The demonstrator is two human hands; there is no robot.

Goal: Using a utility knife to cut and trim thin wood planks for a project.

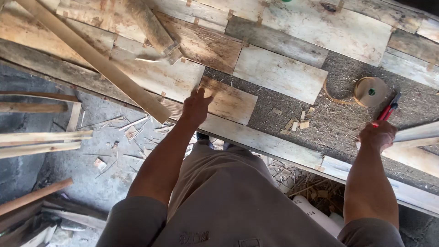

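Wooden desk (283,73) | your left hand (195,107) flat on a board (228,101), fingers spread | your right hand (377,136) at 3 o'clock, fingers wrapped round red-handled pliers (388,111)

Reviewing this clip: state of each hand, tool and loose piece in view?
left hand: flat on the small wooden panel, gripping nothing
right hand: closed on the red-handled tool
tape roll: lying flat on the bench, untouched
long wooden slat: resting diagonally across the boards
wood chips: scattered loose
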